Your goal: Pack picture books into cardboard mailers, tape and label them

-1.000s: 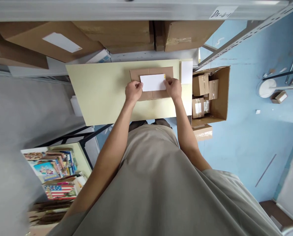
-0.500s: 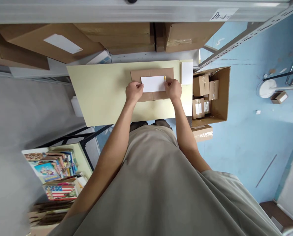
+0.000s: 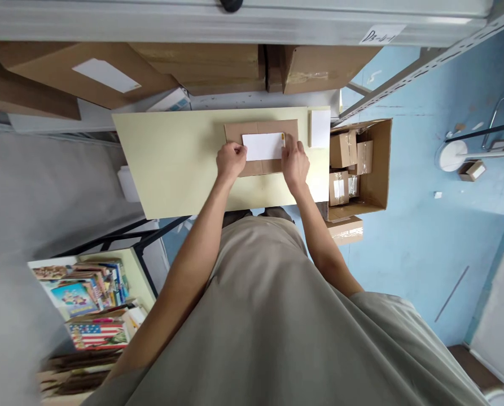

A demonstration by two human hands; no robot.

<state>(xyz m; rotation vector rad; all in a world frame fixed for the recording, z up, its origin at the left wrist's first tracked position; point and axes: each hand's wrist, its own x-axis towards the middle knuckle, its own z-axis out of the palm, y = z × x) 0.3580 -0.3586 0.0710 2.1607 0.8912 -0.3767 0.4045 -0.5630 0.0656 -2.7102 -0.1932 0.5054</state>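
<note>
My left hand is curling its fingers onto the left edge of the white label, pinning it down. My right hand is lying flatter, fingers extended and pressing the label's right edge, gripping nothing. The label is sitting between both hands, on top of the flat brown parcel, which is lying on the pale yellow table. Just right of the table, an open carton is holding small taped boxes.
</note>
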